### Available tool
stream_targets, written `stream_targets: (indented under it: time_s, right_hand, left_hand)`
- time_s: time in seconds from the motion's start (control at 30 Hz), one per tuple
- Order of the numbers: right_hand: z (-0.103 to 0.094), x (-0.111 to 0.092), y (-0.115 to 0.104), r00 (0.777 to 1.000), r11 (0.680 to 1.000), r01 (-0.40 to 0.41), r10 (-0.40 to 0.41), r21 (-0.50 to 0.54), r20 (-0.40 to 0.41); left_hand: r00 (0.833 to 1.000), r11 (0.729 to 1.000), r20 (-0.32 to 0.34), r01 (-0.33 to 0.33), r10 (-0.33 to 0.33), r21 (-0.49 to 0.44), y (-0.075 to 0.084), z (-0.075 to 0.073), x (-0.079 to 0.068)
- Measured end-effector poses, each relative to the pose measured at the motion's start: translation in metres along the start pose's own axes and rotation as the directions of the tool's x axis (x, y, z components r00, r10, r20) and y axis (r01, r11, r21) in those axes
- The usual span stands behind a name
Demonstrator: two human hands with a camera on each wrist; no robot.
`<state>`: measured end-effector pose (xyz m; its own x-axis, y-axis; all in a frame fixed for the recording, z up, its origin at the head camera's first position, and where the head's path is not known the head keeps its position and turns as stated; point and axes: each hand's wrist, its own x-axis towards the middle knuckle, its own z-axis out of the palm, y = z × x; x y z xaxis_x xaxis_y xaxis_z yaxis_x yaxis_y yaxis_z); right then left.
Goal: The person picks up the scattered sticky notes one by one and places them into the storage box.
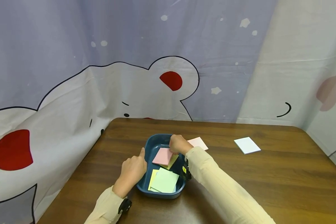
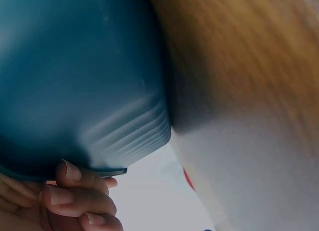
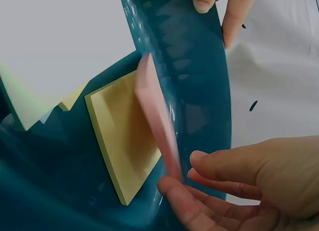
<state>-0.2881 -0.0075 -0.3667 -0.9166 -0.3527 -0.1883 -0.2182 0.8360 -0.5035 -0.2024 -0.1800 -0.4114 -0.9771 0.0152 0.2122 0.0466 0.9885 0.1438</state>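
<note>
Head view, taken from the left: a printed cloth (image 1: 67,102) is hung beyond the table (image 1: 268,186), and the left hand (image 1: 133,169) is set at the left side of a blue bin (image 1: 156,195). In the left wrist view, fingers are seen curled at the rim, while in the right wrist view a fingertip is shown inside the wall; the rim is thus judged to be held in this grip, probably so that the bin is kept steady.

Within the bin's near end, a front yellow pad (image 1: 152,179) is partly covered by a green pad (image 1: 165,181), and a pale blue corner (image 1: 175,189) is left showing beneath. The overlap is presumably owed to pads being laid loosely rather than squared up.

Farther in, a pink pad (image 1: 162,156) is found tilted over a rear yellow pad (image 1: 172,161), by which its slant may be explained. Next to it the right hand (image 1: 179,145) is held low, reached over the bin's right side. Its grip appears slackened: the thumb is held apart from the pink pad, and whether the lower edge is touched by a fingertip cannot be told.

To the right, a second pink pad (image 1: 198,143) is partly hidden by the forearm, and a white pad (image 1: 247,145) is placed alone, well apart from the bin.
</note>
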Motion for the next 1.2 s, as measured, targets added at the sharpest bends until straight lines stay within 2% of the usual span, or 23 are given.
stream_targets:
  time_s: [0.13,0.53,0.8,1.2]
  right_hand:
    - [-0.001,-0.003,0.001,1.000,1.000,0.016,-0.016,-0.008,-0.008]
    - [-0.010,-0.017,0.003,0.983,0.982,0.181,-0.178,0.060,-0.050]
    - [-0.032,-0.028,0.009,0.980,0.983,0.176,-0.170,0.047,-0.106]
    - [-0.059,-0.035,0.055,0.968,0.982,0.178,-0.162,0.066,-0.191]
  left_hand:
    - [1.000,1.000,-0.005,-0.007,0.007,0.004,0.000,0.001,0.000]
    - [1.000,1.000,-0.014,-0.013,0.013,0.020,-0.002,0.003,-0.001]
    - [1.000,1.000,-0.016,-0.018,0.018,0.010,-0.001,0.001,0.001]
    - [1.000,1.000,0.007,-0.005,0.005,0.004,0.000,0.001,0.000]
